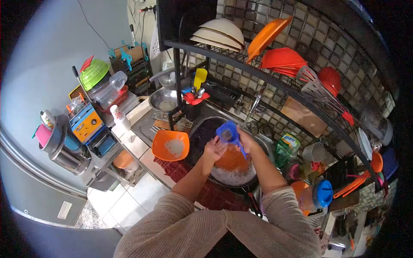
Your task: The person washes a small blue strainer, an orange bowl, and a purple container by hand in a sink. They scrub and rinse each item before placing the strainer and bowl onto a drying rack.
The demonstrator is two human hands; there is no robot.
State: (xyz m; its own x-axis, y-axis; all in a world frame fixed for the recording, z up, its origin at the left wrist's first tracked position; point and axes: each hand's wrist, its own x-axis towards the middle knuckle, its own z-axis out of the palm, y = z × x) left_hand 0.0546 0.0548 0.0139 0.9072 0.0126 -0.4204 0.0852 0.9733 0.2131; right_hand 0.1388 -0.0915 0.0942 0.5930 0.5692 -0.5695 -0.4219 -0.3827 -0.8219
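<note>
Over the sink (202, 124), a small blue strainer-like utensil (228, 132) is in my right hand (246, 139), whose fingers wrap around its side. My left hand (215, 148) is just left of and below it, palm up with the fingers apart. Whether the left fingertips touch the blue utensil is not clear. Below both hands lies a dark pan (234, 176) holding soapy foam and something orange; its black handle points toward me. An orange square bowl (171, 146) with whitish liquid sits left of the sink.
A faucet (257, 101) rises behind the sink. Overhead runs a black dish rack (275, 77) with bowls and utensils. At right stand a green soap bottle (288, 144) and a blue-lidded container (322, 193). A dark red cloth (170, 170) lies on the counter edge.
</note>
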